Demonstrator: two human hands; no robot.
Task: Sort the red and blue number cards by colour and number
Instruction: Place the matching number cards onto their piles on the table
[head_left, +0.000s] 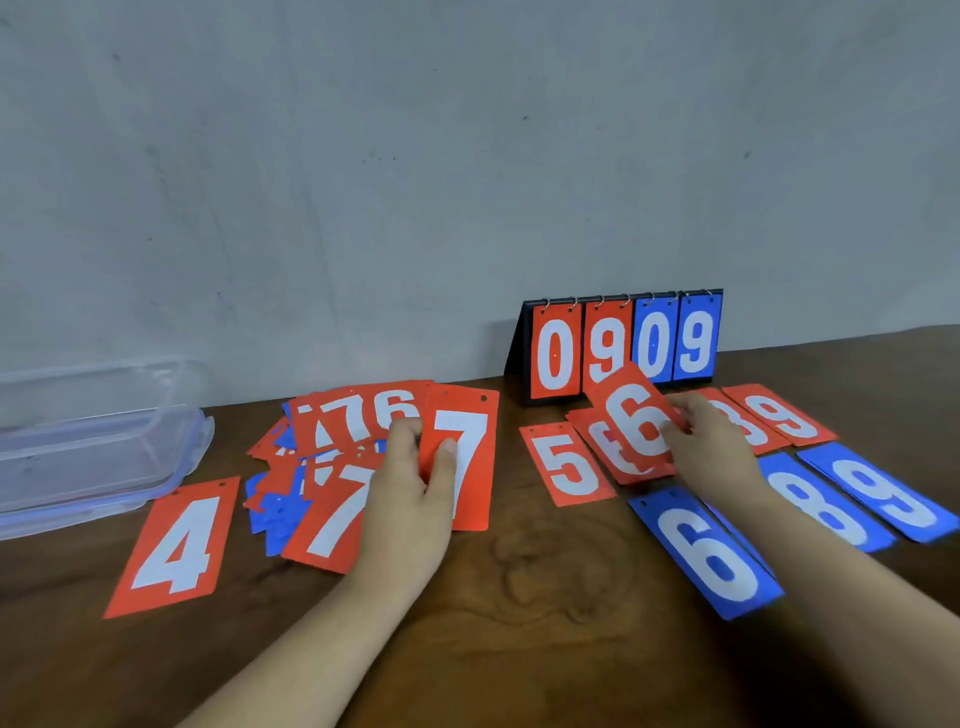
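box (93, 452) lying at table (519, 597) left edge, clear, contents hard to tell | stand (623, 348) standing at back edge, showing 0909 | left hand (410, 499) pinching red 7 (467, 452), thumb on its face, beside pile (322, 478) | right hand (714, 447) pinching red 6 (636, 421) by its right edge, holding it over lower 6 (618, 462) beside red 5 (566, 467)

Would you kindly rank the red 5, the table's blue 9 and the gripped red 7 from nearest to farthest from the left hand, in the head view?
1. The red 7: pinched by the left hand.
2. The red 5: to its right, mid-table.
3. The blue 9: far right.
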